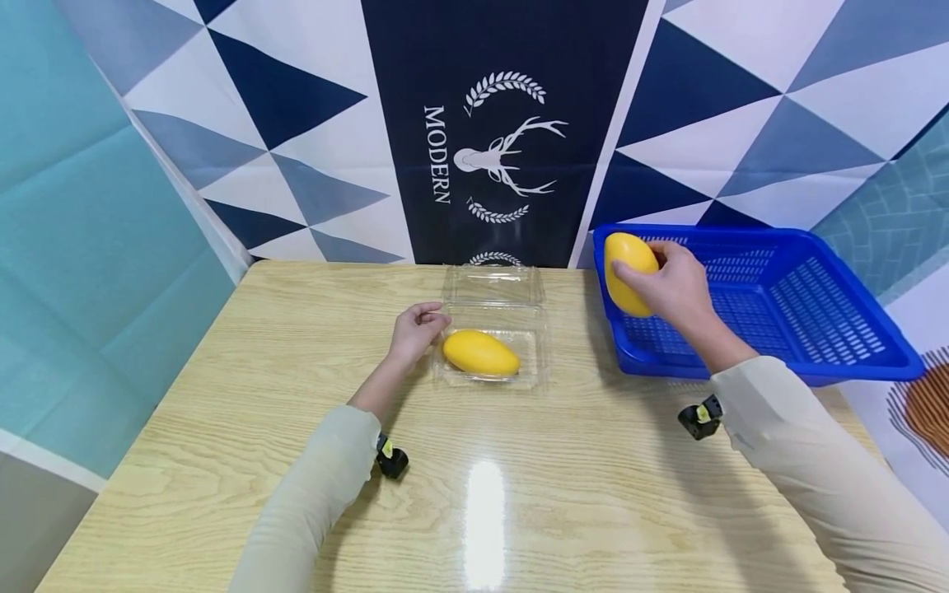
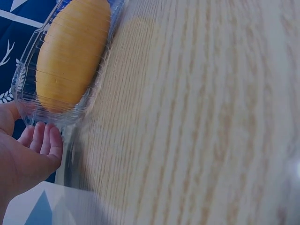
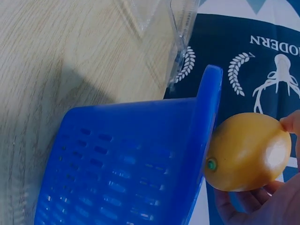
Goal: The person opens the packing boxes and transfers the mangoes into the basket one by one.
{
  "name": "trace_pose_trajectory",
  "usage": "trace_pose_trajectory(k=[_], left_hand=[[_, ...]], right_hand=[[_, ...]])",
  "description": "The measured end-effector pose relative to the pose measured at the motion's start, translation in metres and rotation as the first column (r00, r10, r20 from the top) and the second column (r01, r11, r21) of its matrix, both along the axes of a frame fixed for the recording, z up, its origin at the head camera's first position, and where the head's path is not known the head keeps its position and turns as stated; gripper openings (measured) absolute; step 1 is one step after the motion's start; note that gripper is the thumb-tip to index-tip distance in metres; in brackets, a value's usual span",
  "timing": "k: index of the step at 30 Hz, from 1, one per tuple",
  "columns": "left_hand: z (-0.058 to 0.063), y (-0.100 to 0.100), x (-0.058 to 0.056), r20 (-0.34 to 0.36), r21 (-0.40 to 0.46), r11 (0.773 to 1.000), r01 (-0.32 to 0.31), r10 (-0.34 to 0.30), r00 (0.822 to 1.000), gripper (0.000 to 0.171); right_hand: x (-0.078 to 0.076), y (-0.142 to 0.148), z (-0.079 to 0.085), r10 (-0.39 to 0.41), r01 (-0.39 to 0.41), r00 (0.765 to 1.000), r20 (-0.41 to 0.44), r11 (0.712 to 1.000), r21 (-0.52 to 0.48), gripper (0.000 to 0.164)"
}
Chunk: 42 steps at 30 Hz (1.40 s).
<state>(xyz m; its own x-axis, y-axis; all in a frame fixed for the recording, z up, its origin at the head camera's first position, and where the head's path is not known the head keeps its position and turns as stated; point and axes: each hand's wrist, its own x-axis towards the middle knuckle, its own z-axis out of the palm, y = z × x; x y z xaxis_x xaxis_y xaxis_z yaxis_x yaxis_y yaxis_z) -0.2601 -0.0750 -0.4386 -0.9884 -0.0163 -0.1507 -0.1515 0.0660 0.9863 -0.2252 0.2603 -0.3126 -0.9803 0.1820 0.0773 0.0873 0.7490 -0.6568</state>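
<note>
A yellow mango (image 1: pixel 628 276) is in my right hand (image 1: pixel 678 284), gripped between thumb and fingers over the left rim of the blue basket (image 1: pixel 853 272). In the right wrist view the mango (image 3: pixel 248 152) shows a small green stem spot, and the fingers curl round its far side. Another mango (image 1: pixel 482 353) lies on its side in a clear plastic clamshell box (image 1: pixel 534 375), whose lid (image 1: pixel 493 286) is raised at the back. My left hand (image 1: pixel 417 332) touches the box's left edge with loosely bent fingers; the left wrist view shows its fingertips (image 2: pixel 41 131) against the box end.
The box and basket stand on a light wood-grain table (image 1: pixel 296 362), the basket at the back right corner. Behind the table hangs a patterned cloth (image 1: pixel 511 41) with a deer head and lettering. A teal cloth (image 1: pixel 81 222) hangs on the left.
</note>
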Motion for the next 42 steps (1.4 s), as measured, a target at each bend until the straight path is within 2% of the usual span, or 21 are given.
trace_pose_trajectory(k=[19,33,36,40,42], left_hand=[[0.001,-0.001,0.0,0.003,0.002,1.0,-0.001,0.001,1.0,0.04],[0.0,-0.001,0.0,-0.001,-0.014,1.0,-0.007,0.007,1.0,0.04],[0.007,-0.001,0.003,0.011,-0.012,1.0,0.004,-0.004,1.0,0.041],[0.006,-0.001,0.003,0.013,-0.016,1.0,0.004,-0.004,1.0,0.042],[-0.002,-0.001,0.0,-0.001,-0.016,1.0,-0.002,0.002,1.0,0.042]], right_hand=[[-0.003,0.013,-0.011,-0.025,0.024,0.997,0.069,1.0,0.01,0.087],[-0.005,0.019,-0.019,-0.047,0.045,0.996,0.074,0.999,0.024,0.089],[-0.005,0.019,-0.02,-0.049,0.047,0.996,0.077,0.998,0.033,0.089],[-0.006,0.02,-0.022,-0.059,0.055,0.993,0.098,0.997,0.046,0.089],[-0.007,0.021,-0.024,-0.064,0.059,0.992,0.11,0.997,0.052,0.089]])
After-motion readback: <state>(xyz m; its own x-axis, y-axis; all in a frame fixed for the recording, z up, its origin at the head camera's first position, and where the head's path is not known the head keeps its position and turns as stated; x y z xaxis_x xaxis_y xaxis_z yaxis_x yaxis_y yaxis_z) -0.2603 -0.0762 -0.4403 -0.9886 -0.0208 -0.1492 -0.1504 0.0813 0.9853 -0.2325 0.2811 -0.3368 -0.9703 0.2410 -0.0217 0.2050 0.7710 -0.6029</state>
